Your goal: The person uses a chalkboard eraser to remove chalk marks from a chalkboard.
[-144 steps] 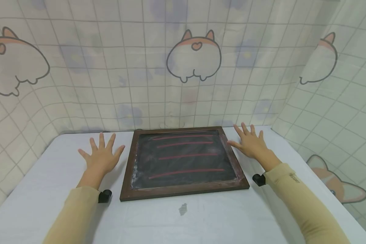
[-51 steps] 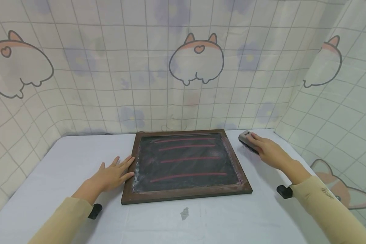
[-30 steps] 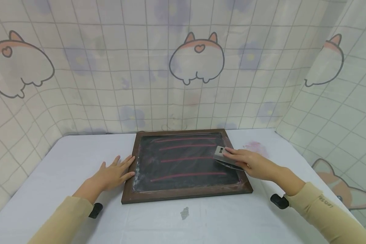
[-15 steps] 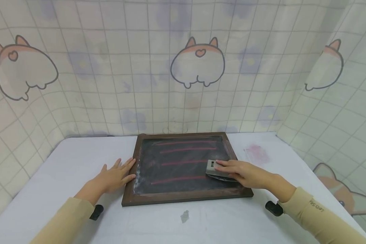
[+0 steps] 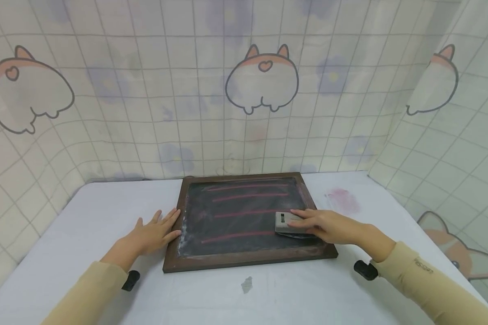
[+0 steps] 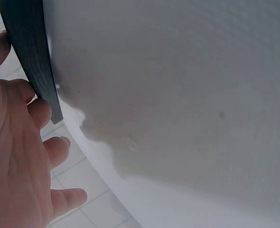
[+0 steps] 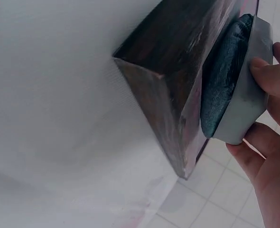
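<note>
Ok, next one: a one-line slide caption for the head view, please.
Right hand holds a grey eraser on a wood-framed chalkboard with red lines; left hand rests flat at its frame.

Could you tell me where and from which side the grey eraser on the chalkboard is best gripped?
Probably from above, across its grey plastic back: the eraser lies felt-down on the chalkboard, so only the back and narrow sides are free. The right hand holds it so, fingers curled over its edges.

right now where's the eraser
In the head view the eraser sits on the chalkboard, near its right edge, held under the right hand between the third and fourth pink lines.
</note>
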